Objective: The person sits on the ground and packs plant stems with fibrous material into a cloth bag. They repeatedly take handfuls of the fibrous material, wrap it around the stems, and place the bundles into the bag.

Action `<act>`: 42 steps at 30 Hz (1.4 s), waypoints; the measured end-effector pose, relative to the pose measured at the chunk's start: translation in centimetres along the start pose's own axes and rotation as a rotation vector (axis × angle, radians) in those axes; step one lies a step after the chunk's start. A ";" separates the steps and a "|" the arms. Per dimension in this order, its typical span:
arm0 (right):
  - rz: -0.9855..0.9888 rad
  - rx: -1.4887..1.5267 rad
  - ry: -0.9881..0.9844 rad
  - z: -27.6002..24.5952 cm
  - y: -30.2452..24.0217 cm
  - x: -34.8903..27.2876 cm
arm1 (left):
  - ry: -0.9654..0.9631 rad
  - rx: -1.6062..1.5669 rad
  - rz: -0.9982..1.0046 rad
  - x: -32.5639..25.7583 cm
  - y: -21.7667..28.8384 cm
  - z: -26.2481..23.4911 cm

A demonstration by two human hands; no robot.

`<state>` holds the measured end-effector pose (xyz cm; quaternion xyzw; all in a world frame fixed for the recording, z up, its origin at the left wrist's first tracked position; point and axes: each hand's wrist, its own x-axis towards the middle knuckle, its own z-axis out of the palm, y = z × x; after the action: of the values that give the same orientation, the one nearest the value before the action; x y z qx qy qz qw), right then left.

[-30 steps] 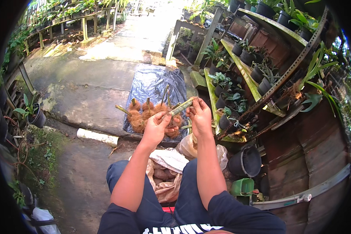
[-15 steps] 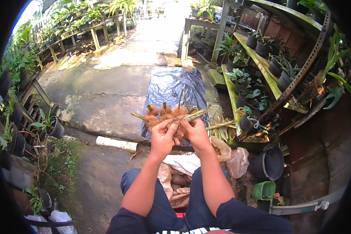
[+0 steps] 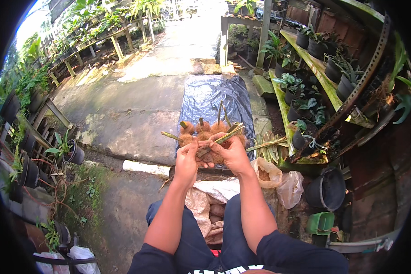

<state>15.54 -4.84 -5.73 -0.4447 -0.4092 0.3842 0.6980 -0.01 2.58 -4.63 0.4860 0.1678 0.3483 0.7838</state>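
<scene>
My left hand (image 3: 187,157) and my right hand (image 3: 231,154) meet in front of me, fingers pinched on a green-brown plant stem (image 3: 228,135). It slants up to the right past my right hand; its lower end is partly hidden by the fingers. Just beyond, several brown fibre-wrapped balls (image 3: 204,127) with short cut stems stand close together on a black plastic sheet (image 3: 205,98). Below my hands, between my knees, lies an open whitish sack (image 3: 197,205) with brown rounded lumps (image 3: 217,210) inside.
Right of the sheet lie dry leaf strips (image 3: 271,148). Nearer are clear plastic bags (image 3: 289,189), a black bucket (image 3: 325,189) and a green container (image 3: 320,223). A white pipe (image 3: 146,168) lies on the left. Potted plants line wooden shelves (image 3: 313,66) at right.
The view has shifted a little, so the surroundings sit farther right and lower. Both hands stay together on the stem, which now tilts more steeply upward.
</scene>
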 end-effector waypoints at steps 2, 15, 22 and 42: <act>-0.003 -0.070 -0.039 -0.2 0.1 0.1 | 0.005 -0.062 -0.090 0.3 -0.3 -0.6; 0.065 -0.121 0.022 -0.5 -1.2 -0.4 | -0.221 0.222 -0.229 -0.1 -0.6 0.0; 0.067 -0.104 0.028 -0.2 -1.0 -0.6 | -0.273 0.200 -0.246 -0.4 0.4 -0.5; 0.088 -0.043 -0.104 -0.5 -2.3 -1.1 | -0.517 -0.183 -0.323 -0.2 -1.9 -1.4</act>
<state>15.96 -6.71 -3.99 -0.4566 -0.4332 0.4285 0.6483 -0.29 2.84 -7.00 0.4527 0.0062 0.0979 0.8863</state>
